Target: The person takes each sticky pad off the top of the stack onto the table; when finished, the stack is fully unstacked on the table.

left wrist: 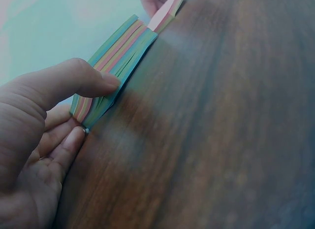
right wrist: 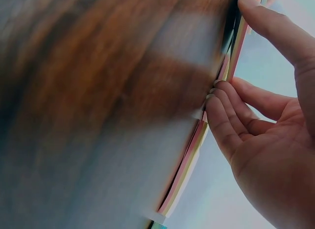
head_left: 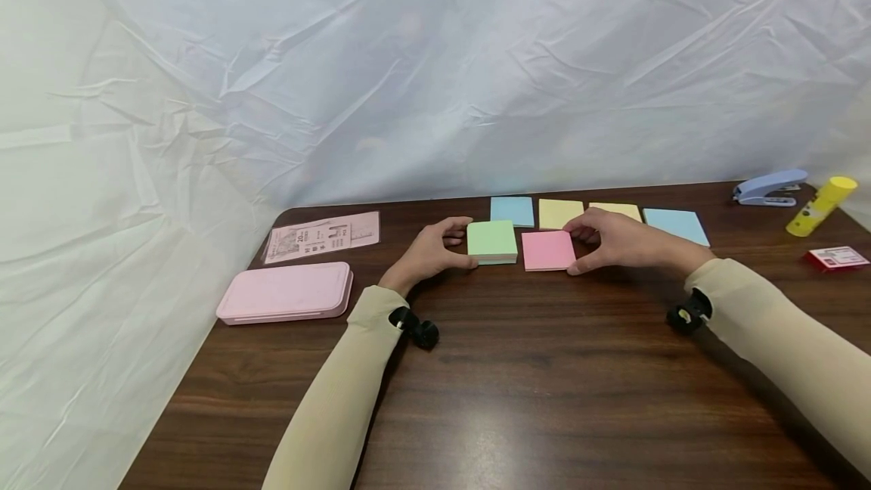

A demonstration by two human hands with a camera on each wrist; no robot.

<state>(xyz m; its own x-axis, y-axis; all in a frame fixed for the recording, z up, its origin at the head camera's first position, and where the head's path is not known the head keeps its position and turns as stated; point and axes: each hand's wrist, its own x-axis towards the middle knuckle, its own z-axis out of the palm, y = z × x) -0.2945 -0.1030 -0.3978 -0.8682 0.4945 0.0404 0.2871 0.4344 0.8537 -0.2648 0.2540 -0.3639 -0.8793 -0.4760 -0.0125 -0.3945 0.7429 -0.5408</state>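
A thick stack of sticky notes with a green top sits in the middle of the table's far half. My left hand grips its left side, thumb at the near edge and fingers at the far one. In the left wrist view, blue, pink and yellow layers show along the stack's side. Just right of it lies a thinner pink sticky note pad. My right hand holds that pad between thumb and fingers at its right edge. In the right wrist view, the pad is seen edge-on.
Behind lie a blue pad, two yellow pads and another blue pad. A pink case and a printed pink sheet are left. At right are a stapler, a yellow tube and a small red box.
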